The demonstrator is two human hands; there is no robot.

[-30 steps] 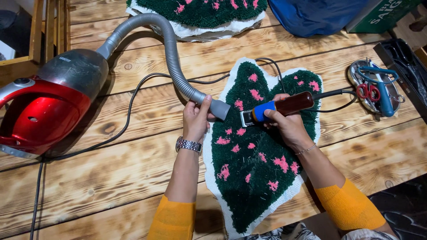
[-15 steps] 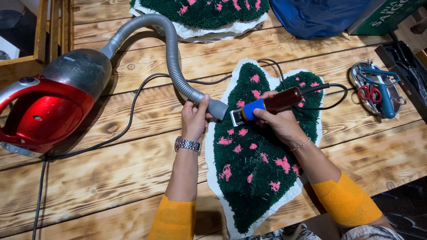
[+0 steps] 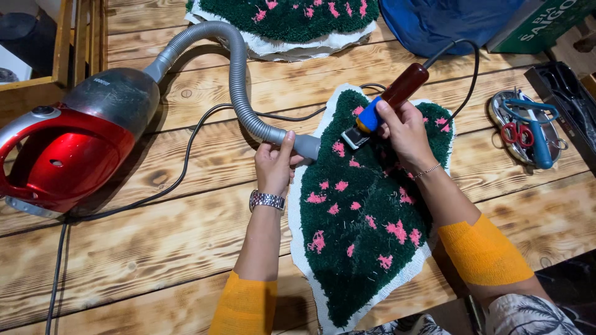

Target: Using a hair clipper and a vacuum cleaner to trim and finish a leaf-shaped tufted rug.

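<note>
Our left hand (image 3: pixel 275 162) is closed around the grey vacuum hose (image 3: pixel 239 80) just behind its nozzle, which touches the left edge of the tufted rug (image 3: pixel 360 217). Our right hand (image 3: pixel 405 131) is clamped on the electric trimmer (image 3: pixel 385 105), blue at the grip and dark red-brown behind, its blade head pressed into the upper part of the pile, just beside the nozzle. The two hands sit near each other but apart.

The rug, dark green with pink flecks and a white backing border, lies flat on a plank table (image 3: pixel 155 248) of pale, heavily grained wood. The hose curves back to a red canister vacuum (image 3: pixel 62 155) at the left, whose black cord (image 3: pixel 180 174) trails over the planks. A second green and pink rug (image 3: pixel 292 18) lies at the far edge, with blue fabric (image 3: pixel 447 22) and a green box (image 3: pixel 540 25) to its right.

A round metal tray (image 3: pixel 500 108) at the right holds red-handled scissors (image 3: pixel 512 131) and a blue-handled tool (image 3: pixel 540 139); beyond it is a black case (image 3: pixel 568 102), its contents too dark to tell. A wooden crate (image 3: pixel 59 56) stands at the top left.

Bare planks lie open below the vacuum and left of our left arm; the near right corner of the table drops off beside our right elbow
</note>
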